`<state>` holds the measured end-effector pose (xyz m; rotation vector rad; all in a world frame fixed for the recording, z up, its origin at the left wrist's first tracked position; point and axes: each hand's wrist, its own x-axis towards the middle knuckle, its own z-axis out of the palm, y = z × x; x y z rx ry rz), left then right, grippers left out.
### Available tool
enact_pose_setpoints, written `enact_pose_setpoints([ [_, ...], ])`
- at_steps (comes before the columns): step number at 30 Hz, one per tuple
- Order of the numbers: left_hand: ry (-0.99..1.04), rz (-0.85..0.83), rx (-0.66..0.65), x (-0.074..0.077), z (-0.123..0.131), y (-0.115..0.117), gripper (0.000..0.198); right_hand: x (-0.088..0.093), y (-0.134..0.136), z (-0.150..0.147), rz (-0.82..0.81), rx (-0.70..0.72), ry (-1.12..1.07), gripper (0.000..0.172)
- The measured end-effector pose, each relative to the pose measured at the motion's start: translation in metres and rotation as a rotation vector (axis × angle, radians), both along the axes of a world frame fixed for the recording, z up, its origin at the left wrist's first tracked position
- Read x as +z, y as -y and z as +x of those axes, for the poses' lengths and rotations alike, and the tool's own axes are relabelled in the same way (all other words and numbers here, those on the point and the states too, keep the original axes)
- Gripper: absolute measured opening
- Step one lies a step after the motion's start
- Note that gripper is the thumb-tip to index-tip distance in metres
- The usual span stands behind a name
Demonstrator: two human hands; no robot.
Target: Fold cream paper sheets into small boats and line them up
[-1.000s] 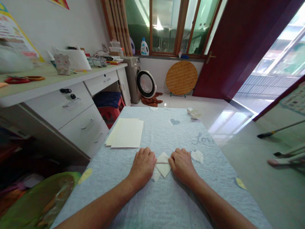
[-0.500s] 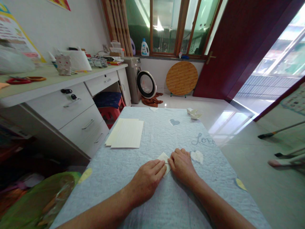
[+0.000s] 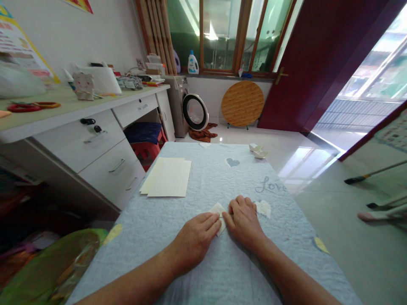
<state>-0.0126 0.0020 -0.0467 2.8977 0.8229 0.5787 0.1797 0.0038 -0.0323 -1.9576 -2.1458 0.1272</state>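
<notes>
One small folded piece of cream paper (image 3: 217, 214) is sitting between the hands on a quilted blue tablecloth (image 3: 152, 271), with the left hand (image 3: 194, 237) pressing its flat fingers against the lower left edge and the right hand (image 3: 243, 222) curling in tight on the right edge, so both are closed narrow on it. Over at about 10 o'clock a stack of cream sheets (image 3: 167, 178) is lying on the cloth, and a couple of small paper folds (image 3: 259, 150) are sitting near the far edge around 1 o'clock. Way back at 11 o'clock, a front-loading washing machine (image 3: 178, 106) is standing under the window.
</notes>
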Motion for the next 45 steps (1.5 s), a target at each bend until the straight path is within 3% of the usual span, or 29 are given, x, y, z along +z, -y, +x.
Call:
enact_pose_setpoints([
  [7,-0.007,-0.026,-0.019,0.001,0.001,-0.002,0.032,0.0,0.0,-0.002,-0.001,-0.039,-0.024,0.018],
  [19,-0.01,-0.059,-0.003,0.003,-0.001,-0.001,0.031,-0.006,0.002,0.025,0.017,-0.012,-0.143,0.026],
  [21,-0.011,-0.06,0.0,0.003,-0.001,-0.002,0.029,-0.004,0.004,0.025,0.062,0.069,-0.195,0.027],
  [25,-0.002,-0.06,-0.009,0.006,0.0,-0.002,0.025,0.0,0.007,0.018,0.081,0.381,-0.328,0.035],
  [27,0.004,-0.06,-0.013,0.007,0.001,-0.003,0.025,0.001,0.007,0.015,0.056,0.443,-0.345,0.036],
  [34,-0.012,-0.027,0.007,0.01,0.001,0.0,0.022,0.004,0.007,0.013,0.002,0.451,-0.25,0.034],
  [40,-0.098,0.031,0.146,0.013,-0.004,0.004,0.017,0.009,0.009,0.014,0.003,0.451,-0.197,0.03],
  [45,-0.149,0.039,0.189,0.014,-0.006,0.005,0.015,0.009,0.009,0.016,0.026,0.449,-0.196,0.022],
])
